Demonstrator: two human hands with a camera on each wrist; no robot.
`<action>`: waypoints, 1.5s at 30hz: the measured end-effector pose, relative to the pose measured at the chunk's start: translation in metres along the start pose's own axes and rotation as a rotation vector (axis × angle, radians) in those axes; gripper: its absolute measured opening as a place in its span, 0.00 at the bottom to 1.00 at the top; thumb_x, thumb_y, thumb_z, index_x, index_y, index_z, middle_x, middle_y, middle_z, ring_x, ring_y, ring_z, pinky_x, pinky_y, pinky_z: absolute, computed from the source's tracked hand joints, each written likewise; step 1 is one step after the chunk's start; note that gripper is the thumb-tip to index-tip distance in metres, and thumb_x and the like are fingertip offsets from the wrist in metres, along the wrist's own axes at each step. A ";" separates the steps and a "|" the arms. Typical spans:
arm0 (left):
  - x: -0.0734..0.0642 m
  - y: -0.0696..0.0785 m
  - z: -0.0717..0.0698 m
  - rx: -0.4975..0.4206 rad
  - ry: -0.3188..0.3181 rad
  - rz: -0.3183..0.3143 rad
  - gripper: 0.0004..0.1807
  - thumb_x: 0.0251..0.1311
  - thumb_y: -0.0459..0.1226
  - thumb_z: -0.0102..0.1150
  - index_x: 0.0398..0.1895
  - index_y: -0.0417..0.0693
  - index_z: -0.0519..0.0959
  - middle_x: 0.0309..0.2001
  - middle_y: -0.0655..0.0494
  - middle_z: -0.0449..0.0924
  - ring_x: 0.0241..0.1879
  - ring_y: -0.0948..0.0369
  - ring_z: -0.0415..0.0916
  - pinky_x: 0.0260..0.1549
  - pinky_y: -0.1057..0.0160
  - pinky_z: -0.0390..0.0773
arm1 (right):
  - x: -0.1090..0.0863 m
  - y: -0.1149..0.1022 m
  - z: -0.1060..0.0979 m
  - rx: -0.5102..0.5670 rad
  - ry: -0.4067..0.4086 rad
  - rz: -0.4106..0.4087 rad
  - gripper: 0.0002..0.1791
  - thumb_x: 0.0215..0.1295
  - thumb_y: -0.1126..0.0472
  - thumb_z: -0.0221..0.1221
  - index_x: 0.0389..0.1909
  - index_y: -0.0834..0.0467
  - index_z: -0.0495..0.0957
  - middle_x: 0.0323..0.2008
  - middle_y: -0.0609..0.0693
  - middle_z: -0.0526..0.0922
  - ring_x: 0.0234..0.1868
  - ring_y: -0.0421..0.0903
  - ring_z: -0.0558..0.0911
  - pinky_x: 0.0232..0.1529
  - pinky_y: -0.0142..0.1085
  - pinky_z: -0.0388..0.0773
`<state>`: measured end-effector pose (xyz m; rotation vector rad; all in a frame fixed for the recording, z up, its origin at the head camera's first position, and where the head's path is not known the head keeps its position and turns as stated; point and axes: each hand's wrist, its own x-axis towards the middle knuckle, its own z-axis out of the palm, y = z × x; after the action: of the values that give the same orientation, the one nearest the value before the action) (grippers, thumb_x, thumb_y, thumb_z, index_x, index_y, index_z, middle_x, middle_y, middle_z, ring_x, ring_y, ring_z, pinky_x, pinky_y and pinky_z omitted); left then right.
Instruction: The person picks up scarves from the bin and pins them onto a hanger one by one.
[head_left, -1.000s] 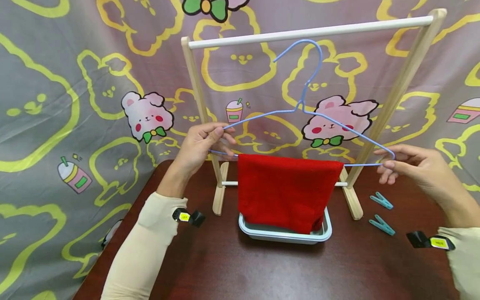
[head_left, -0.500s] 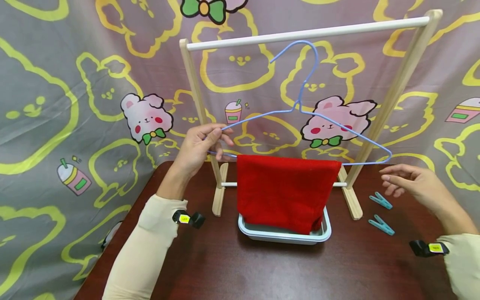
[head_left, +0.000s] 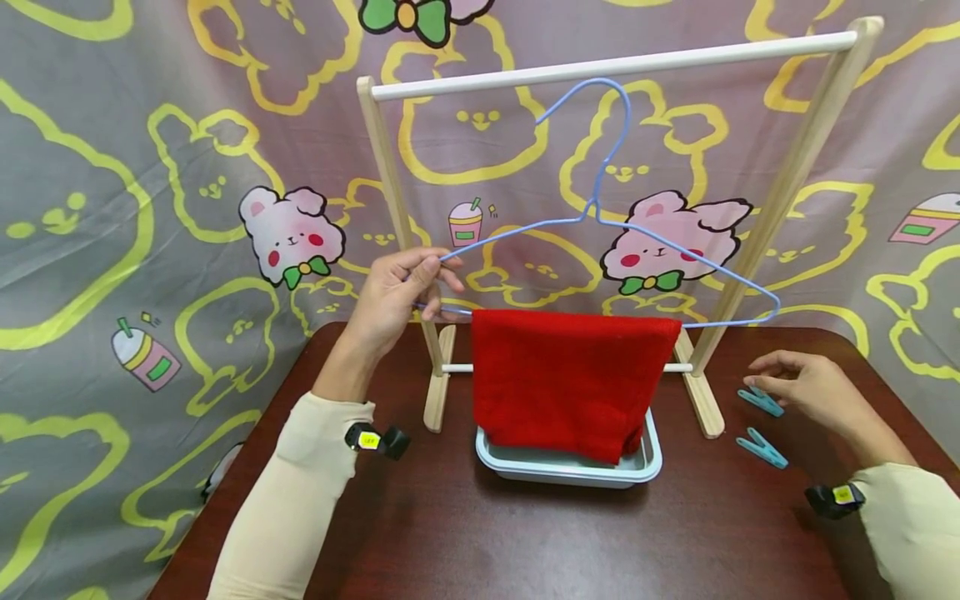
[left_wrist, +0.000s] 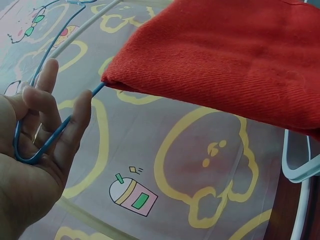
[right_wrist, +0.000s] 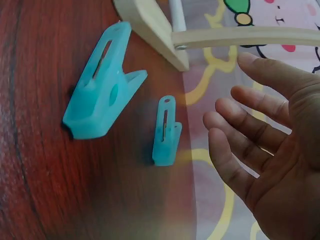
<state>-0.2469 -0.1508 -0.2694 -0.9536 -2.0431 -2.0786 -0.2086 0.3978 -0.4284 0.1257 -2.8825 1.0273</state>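
The left hand [head_left: 397, 287] pinches the left end of the blue hanger [head_left: 592, 211], thumb and finger clamped on the sloping wire, while in the left wrist view the bent end of the wire loops across the palm and runs out between the fingers. The hanger stands upright in the air, its hook just below the white rail [head_left: 615, 67] of the wooden rack [head_left: 810, 142] in the head view, the tip turned left. A red cloth [head_left: 573, 383] hangs folded over the hanger's lower bar, with bare wire at either side, and its bottom edge dips in front of the pale tray [head_left: 562, 477] on the dark surface [head_left: 570, 542]. The right hand [head_left: 813, 392] is apart from the hanger, its fingers loosely bent and spread, near the far peg [head_left: 763, 403]; the right wrist view shows a gap between fingertips and pegs. The near peg [head_left: 762, 450] lies closer to the person. Both pegs are teal and rest on the surface, right of the rack's right foot [head_left: 703, 407]. Behind everything hangs a curtain [head_left: 217, 150] printed with yellow-outlined animals.
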 end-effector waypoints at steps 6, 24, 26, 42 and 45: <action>0.000 -0.002 0.000 0.006 0.008 0.005 0.12 0.78 0.31 0.51 0.49 0.39 0.86 0.32 0.60 0.89 0.15 0.63 0.65 0.19 0.70 0.73 | 0.007 0.009 0.003 -0.117 0.045 -0.034 0.19 0.65 0.55 0.72 0.48 0.66 0.83 0.31 0.50 0.88 0.25 0.28 0.75 0.26 0.31 0.72; 0.002 0.000 0.002 0.024 0.034 -0.024 0.12 0.80 0.33 0.49 0.45 0.45 0.85 0.32 0.61 0.90 0.32 0.61 0.90 0.38 0.58 0.91 | 0.015 0.025 0.009 -0.241 -0.079 -0.017 0.22 0.61 0.55 0.73 0.44 0.69 0.82 0.30 0.55 0.84 0.33 0.47 0.78 0.31 0.37 0.72; 0.002 0.000 0.003 0.017 0.029 -0.026 0.12 0.80 0.33 0.48 0.45 0.41 0.83 0.32 0.61 0.90 0.32 0.60 0.90 0.36 0.56 0.91 | 0.016 0.025 0.010 -0.247 -0.070 -0.031 0.21 0.60 0.56 0.73 0.43 0.69 0.82 0.29 0.53 0.84 0.32 0.45 0.77 0.31 0.37 0.71; 0.000 -0.002 0.006 -0.047 -0.014 -0.002 0.12 0.82 0.33 0.44 0.44 0.34 0.76 0.30 0.53 0.86 0.30 0.56 0.91 0.28 0.51 0.90 | 0.015 0.018 0.010 -0.249 -0.055 -0.066 0.12 0.62 0.62 0.69 0.38 0.67 0.83 0.27 0.51 0.83 0.30 0.44 0.76 0.29 0.36 0.70; 0.000 -0.002 0.005 -0.048 -0.014 0.002 0.13 0.82 0.33 0.44 0.45 0.30 0.75 0.30 0.53 0.86 0.30 0.56 0.91 0.28 0.52 0.90 | 0.014 0.011 0.005 -0.239 -0.016 -0.067 0.13 0.64 0.60 0.69 0.40 0.66 0.83 0.28 0.50 0.83 0.28 0.39 0.75 0.27 0.33 0.69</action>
<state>-0.2461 -0.1455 -0.2717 -0.9800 -2.0070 -2.1352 -0.2236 0.4024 -0.4373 0.2132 -2.9643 0.6673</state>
